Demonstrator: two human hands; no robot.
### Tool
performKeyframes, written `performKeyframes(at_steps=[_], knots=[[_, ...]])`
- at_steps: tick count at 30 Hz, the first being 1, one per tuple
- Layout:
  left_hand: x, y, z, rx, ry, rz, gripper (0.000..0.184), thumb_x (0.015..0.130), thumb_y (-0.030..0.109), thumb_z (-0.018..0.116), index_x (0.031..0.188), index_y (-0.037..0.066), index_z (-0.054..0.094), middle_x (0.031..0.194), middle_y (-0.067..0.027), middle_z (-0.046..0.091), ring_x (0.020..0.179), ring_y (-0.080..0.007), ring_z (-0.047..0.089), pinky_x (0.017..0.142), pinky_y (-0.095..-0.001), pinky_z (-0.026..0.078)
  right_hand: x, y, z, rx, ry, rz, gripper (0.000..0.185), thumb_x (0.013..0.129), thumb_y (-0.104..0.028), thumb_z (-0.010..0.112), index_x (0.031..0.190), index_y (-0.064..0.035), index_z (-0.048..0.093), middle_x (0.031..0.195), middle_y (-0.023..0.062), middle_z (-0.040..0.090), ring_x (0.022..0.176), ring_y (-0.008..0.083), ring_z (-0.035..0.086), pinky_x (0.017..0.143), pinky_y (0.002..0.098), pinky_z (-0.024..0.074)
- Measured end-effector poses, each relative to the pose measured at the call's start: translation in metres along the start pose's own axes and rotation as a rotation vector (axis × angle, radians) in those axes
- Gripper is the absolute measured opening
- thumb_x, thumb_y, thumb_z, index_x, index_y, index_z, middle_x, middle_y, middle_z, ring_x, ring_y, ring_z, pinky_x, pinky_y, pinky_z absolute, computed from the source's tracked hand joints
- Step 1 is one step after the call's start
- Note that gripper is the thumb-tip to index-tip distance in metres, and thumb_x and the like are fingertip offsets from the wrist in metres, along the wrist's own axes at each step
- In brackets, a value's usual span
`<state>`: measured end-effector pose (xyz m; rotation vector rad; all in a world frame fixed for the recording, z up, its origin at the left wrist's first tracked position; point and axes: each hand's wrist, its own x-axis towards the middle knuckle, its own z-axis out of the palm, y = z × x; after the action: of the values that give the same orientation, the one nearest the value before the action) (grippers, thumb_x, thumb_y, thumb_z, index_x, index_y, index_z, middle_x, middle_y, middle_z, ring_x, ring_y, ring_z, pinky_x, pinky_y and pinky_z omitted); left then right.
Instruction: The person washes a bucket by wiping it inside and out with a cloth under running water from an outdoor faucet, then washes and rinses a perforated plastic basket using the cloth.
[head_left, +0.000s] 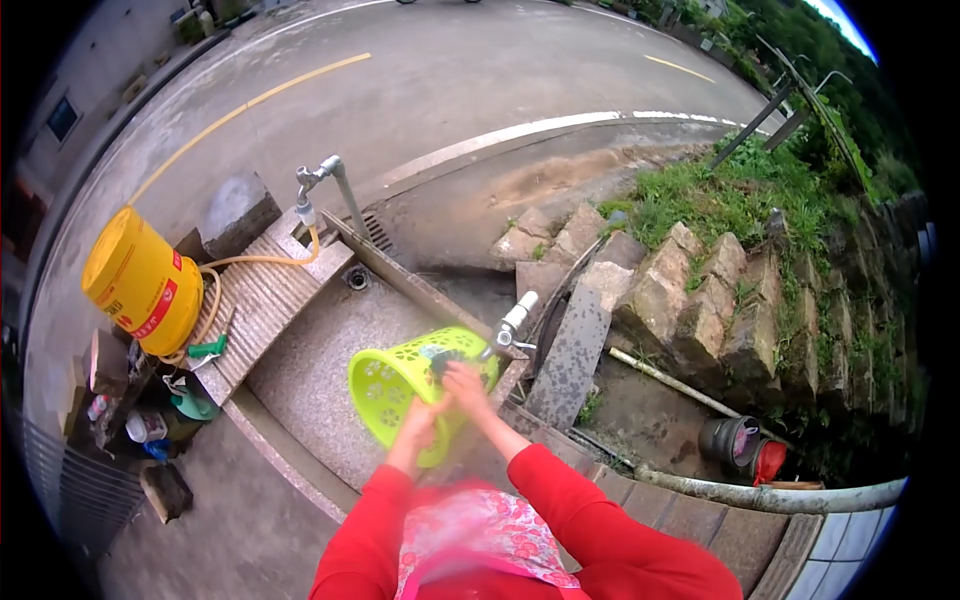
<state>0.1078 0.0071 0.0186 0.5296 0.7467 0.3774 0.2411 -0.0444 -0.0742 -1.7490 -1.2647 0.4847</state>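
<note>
Gripping basket [408,372] with left hand [422,424], dark pad [439,364] (seemingly) with right hand [466,388]; might slip, if wet, near right edge of sink [310,370].

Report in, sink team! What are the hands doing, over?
Left hand on green basket; right hand at blurred dark item, grip unclear. Basket tipped sideways in sink. Tap close beside it.

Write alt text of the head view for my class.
The left hand and right hand, with red sleeves, touch a tilted lime-green basket in an outdoor sink, near a metal tap. A yellow bucket is at left; a road curves behind.
</note>
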Motion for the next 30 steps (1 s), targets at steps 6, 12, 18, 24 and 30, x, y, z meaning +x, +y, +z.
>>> performKeyframes(at_steps=[6, 12, 18, 24, 30], knots=[[-0.006, -0.033, -0.034, -0.007, -0.001, 0.034, 0.045, 0.079, 0.002, 0.066, 0.121, 0.004, 0.050, 0.111, -0.0054, 0.058, 0.099, -0.0158, 0.056, 0.081, -0.0299, 0.047, 0.002, -0.021, -0.005, -0.039, -0.050, 0.127, 0.025, 0.083, -0.016, 0.057, 0.105, -0.0055, 0.064, 0.121, 0.0126, 0.056, 0.114, 0.0295, 0.047, 0.101, 0.0415, 0.0316], [-0.019, -0.053, -0.060, 0.080, 0.065, 0.029, 0.067, 0.073, -0.012, 0.057, 0.134, 0.010, 0.038, 0.116, -0.0078, 0.055, 0.102, -0.0213, 0.058, 0.080, -0.0328, 0.049, 0.023, 0.045, 0.012, -0.361, 0.038, 0.475, 0.023, 0.082, -0.025, 0.059, 0.099, -0.0157, 0.069, 0.118, 0.0068, 0.058, 0.109, 0.0269, 0.050, 0.093, 0.0422, 0.0356], [-0.002, -0.082, -0.102, 0.188, 0.137, 0.021, 0.068, 0.069, -0.017, 0.052, 0.131, 0.009, 0.042, 0.114, -0.0077, 0.056, 0.101, -0.0239, 0.059, 0.080, -0.0348, 0.050, 0.009, -0.045, 0.020, -0.249, -0.286, 0.012, 0.023, 0.077, -0.018, 0.061, 0.099, -0.0152, 0.068, 0.118, 0.0051, 0.058, 0.110, 0.0285, 0.049, 0.091, 0.0404, 0.0381], [-0.029, -0.044, -0.042, 0.718, 0.120, -0.006, 0.047, 0.070, -0.005, 0.057, 0.116, 0.002, 0.056, 0.108, -0.0095, 0.062, 0.099, -0.0185, 0.058, 0.088, -0.0291, 0.044, 0.037, 0.044, -0.018, -0.196, 0.066, 0.704, 0.029, 0.081, -0.013, 0.055, 0.108, -0.0145, 0.065, 0.117, 0.0131, 0.057, 0.106, 0.0354, 0.050, 0.090, 0.0417, 0.0398], [-0.054, 0.025, 0.028, 0.591, 0.069, 0.022, 0.044, 0.073, 0.002, 0.059, 0.117, 0.002, 0.055, 0.103, -0.0067, 0.065, 0.096, -0.0154, 0.058, 0.085, -0.0266, 0.044, 0.024, -0.024, -0.004, 0.148, -0.016, 0.204, 0.023, 0.082, -0.015, 0.060, 0.102, -0.0046, 0.065, 0.119, 0.0133, 0.058, 0.111, 0.0281, 0.051, 0.098, 0.0367, 0.0355]])
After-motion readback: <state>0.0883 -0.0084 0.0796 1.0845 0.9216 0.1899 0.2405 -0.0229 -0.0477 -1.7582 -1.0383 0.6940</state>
